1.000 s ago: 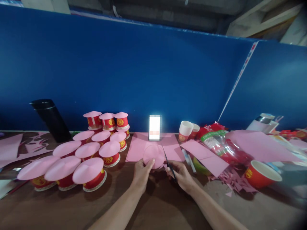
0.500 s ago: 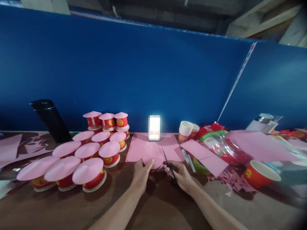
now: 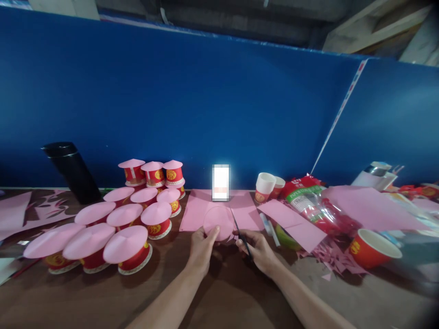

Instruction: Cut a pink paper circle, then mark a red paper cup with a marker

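A round piece of pink paper [image 3: 219, 220] is pinched at its lower left edge by my left hand [image 3: 203, 246], thumb on top. My right hand [image 3: 257, 249] is closed on dark scissors [image 3: 243, 238], whose blades point up and away along the disc's right side. Small pink offcuts [image 3: 234, 236] sit between the disc and the scissors. Beneath and behind the disc lie pink paper sheets [image 3: 194, 210], with a bright pixelated rectangle [image 3: 220, 183] standing at their back edge.
On the left stand several red paper cups topped with pink paper cones [image 3: 126, 244], and a black flask [image 3: 72, 171]. To the right are white-lined cups [image 3: 265, 186], a plastic-wrapped cup pack [image 3: 305, 201], paper scraps [image 3: 334, 258] and a tilted red cup [image 3: 374, 249]. A blue partition [image 3: 206, 100] rises behind.
The paper disc and the scissor blades have shifted very slightly to the left. Both hands keep their grips, and the surroundings look the same.
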The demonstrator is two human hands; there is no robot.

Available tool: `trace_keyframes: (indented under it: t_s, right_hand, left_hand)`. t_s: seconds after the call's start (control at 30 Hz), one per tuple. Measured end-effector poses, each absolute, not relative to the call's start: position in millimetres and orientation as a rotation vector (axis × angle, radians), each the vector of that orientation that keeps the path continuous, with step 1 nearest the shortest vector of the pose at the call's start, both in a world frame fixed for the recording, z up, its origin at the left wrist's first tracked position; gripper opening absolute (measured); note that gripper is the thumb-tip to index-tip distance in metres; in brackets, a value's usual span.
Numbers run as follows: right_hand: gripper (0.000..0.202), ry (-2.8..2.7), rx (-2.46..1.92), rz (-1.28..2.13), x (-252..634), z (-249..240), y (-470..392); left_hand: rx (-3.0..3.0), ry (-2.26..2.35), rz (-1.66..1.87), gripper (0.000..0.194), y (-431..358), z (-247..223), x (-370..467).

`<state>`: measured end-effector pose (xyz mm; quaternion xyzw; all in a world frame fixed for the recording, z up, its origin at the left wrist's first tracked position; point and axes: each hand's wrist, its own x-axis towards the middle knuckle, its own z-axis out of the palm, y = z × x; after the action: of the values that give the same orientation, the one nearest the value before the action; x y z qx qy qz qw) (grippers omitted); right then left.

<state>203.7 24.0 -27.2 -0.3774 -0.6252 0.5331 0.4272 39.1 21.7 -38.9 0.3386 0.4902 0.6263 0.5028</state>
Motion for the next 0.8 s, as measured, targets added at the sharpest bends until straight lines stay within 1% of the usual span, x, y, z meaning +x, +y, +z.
trace_keyframes:
  t_s: [0.3, 0.53, 0.8]
  right_hand:
    - [0.039, -1.562, -0.953, 1.326, 203.2, -27.8, 24.0]
    - [0.042, -1.519, -0.970, 1.351, 201.0, -23.6, 22.0]
    - [0.041, -1.561, -0.971, 1.302, 202.3, -27.6, 24.3]
  left_hand:
    - [0.795, 1.175, 1.519, 0.037, 20.4, -35.7, 38.9]
    - [0.799, 1.179, 1.520, 0.036, 21.7, -38.4, 38.4]
    - [0.753, 1.181, 1.533, 0.035, 21.0, -34.7, 38.7]
